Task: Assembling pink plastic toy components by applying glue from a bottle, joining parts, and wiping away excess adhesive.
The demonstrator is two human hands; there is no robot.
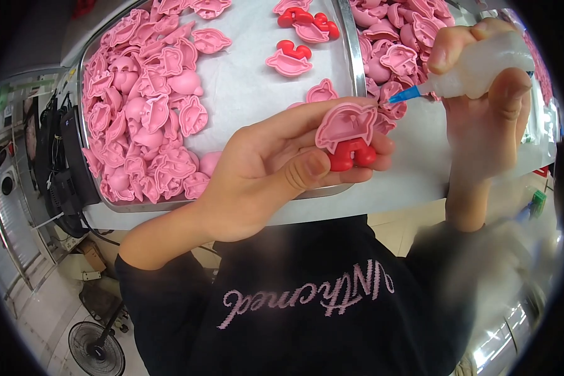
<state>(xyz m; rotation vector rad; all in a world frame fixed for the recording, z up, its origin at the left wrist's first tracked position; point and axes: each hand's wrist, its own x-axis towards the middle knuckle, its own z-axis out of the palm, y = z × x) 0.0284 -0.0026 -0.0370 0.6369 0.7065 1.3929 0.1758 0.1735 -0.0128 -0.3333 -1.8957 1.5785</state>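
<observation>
My left hand holds a small pink plastic half-shell, its hollow side up, with a red two-lobed piece joined at its lower edge. The thumb presses near the red piece and the fingers lie beneath. In my right hand is a translucent squeeze bottle, tilted down to the left. Its blue dispensing tip points at the upper right edge of the pink shell. Whether the fine needle end touches the shell, I cannot tell.
A metal tray lined with white sheet holds a heap of pink shells at its left. Several pink shells with red pieces lie at its right. Another pile of pink parts sits farther right. A fan stands at lower left.
</observation>
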